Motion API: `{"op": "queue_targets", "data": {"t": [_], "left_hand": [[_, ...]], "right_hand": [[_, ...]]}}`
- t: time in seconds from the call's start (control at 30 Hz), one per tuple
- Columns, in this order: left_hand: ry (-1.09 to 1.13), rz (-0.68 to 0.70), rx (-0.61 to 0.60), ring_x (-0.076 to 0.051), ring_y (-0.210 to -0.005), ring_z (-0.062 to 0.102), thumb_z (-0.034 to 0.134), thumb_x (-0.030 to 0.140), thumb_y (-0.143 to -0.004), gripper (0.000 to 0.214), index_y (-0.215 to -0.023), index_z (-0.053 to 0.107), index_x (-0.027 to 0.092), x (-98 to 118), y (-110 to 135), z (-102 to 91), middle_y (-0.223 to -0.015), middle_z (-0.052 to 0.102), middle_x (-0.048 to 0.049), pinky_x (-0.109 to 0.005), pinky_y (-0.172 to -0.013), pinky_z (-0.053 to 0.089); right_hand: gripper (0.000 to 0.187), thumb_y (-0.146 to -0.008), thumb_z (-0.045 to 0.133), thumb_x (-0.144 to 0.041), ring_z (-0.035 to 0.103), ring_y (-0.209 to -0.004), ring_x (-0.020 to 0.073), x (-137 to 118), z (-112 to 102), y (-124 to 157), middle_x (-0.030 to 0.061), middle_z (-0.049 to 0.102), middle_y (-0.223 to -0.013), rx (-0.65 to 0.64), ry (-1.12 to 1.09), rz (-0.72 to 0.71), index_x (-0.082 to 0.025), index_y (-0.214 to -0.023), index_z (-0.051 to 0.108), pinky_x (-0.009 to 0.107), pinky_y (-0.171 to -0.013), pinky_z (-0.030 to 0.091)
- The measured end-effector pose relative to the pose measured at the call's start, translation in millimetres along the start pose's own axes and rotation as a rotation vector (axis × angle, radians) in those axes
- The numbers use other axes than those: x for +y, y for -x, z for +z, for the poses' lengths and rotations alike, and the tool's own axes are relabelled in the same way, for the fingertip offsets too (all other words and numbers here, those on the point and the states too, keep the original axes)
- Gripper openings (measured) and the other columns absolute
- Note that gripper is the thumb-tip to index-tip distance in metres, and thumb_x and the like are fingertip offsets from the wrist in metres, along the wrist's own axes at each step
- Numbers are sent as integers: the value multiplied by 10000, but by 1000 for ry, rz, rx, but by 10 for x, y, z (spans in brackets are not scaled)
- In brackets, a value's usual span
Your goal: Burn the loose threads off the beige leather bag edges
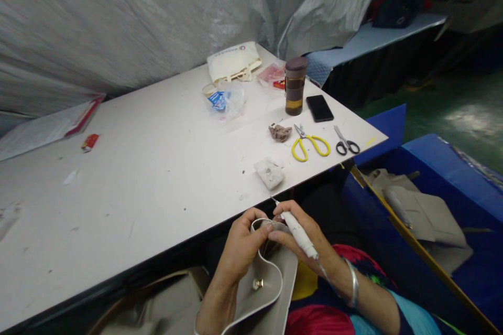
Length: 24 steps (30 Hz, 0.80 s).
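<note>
the white bench (137, 183) has grey sheeting (165, 10) behind it, a blue bin (428, 162) at its right and yellow-handled scissors (303, 135) on its right end. below its near edge, 2 hands meet: the left hand (240, 245) pinches the beige piece (269, 282); the right hand (315, 233) grips a white-handled tool (297, 231) beside it.

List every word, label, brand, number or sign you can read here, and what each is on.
No text reads clearly enough to quote.
Cloth bag: printed lettering and a small round mark, too small to read.
Blue wrapper: pale marks, too blurred to read.
Small red packet: yellowish marks, too blurred to read.
</note>
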<state>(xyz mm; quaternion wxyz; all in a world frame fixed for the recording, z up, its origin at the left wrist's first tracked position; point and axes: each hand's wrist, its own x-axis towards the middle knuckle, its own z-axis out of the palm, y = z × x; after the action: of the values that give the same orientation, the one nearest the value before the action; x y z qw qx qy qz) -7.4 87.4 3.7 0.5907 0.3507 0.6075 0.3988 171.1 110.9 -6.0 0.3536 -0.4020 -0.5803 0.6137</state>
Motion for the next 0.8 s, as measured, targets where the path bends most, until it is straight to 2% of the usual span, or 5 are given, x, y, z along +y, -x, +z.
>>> {"op": "queue_targets", "data": {"t": [0.3,0.43,0.53,0.7,0.8], "left_hand": [[-127,64,-44,-185,-751,585,791,304,-771,148,-798,705,187,161,115,21,-780,702,-17,-280,-712,440],[-62,58,-76,-196,-812,614,722,207,-767,97,-862,709,190,153,121,-2,-853,720,-27,-293,-769,465],[-5,58,-98,-199,-849,633,679,147,-738,201,-931,716,191,131,107,-6,-898,730,-32,-299,-801,477],[96,71,-81,-174,-798,618,711,174,-734,195,-928,724,175,125,119,21,-863,709,-28,-293,-786,467],[111,114,-109,-176,-854,628,741,212,-772,162,-928,741,168,107,130,6,-914,710,-38,-298,-836,466]], "right_hand": [[318,-910,784,-396,586,-733,126,53,-23,10,-34,633,-878,-32,-38,-20,-259,-1124,594,220,-657,467],[243,-936,757,-377,575,-720,123,20,-36,17,-35,631,-870,-28,29,-77,-252,-1069,598,220,-650,452],[186,-950,735,-367,566,-689,124,-12,-20,19,-33,625,-833,-16,88,-132,-243,-1025,619,224,-632,449],[132,-926,743,-308,577,-636,132,-88,18,48,-26,643,-788,50,168,-211,-240,-938,631,228,-580,451],[142,-908,753,-305,592,-632,145,-138,18,72,-12,664,-802,93,218,-217,-243,-906,624,239,-566,467]]}}
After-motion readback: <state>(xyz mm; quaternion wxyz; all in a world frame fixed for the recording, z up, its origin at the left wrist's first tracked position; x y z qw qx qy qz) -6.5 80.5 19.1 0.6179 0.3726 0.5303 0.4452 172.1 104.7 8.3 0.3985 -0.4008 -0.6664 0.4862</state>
